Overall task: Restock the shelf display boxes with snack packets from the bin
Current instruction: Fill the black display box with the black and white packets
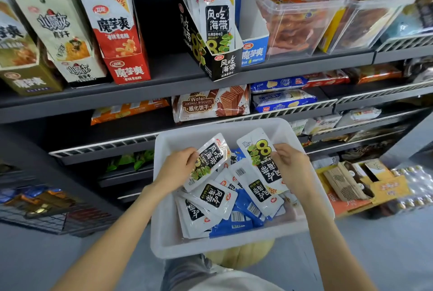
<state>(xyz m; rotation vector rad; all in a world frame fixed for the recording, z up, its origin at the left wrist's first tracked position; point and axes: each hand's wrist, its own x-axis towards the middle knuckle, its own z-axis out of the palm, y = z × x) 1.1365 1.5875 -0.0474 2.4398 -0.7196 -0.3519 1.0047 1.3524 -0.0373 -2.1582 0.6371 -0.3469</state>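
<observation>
Gripping one glossy black-and-white seaweed packet apiece, both bare hands worked over a white plastic bin (164, 232) with smooth, rounded walls. The left hand (177, 167) curled its fingers around the lower edge of the left packet (209, 160), a flat sachet tilted up toward the shelves. The right hand (291, 164) pinched the side of the right packet (263, 157), held upside down with its green leaf print uppermost. Both forearms reached in from below, bare and angled inward, wrists bent slightly over the bin.

Beneath the hands lay a loose heap of packets (225, 206), shiny white-and-black sachets mixed with blue ones, some showing barcodes, overlapping at all angles on the bin floor.

Well above the hands, on a dark grey metal shelf (164, 72), stood a black cardboard display box (220, 65) with an angled cut front, holding upright packets of the same seaweed design. Just right of it sat a blue-fronted display box (254, 52), its white interior mostly bare. Farther left of the hands stood a red display box (128, 70), packed full, and to the upper right a clear, hard plastic tub (297, 21) of orange snacks. A wafer biscuit pack (210, 105) lay on the shelf directly above the bin.
</observation>
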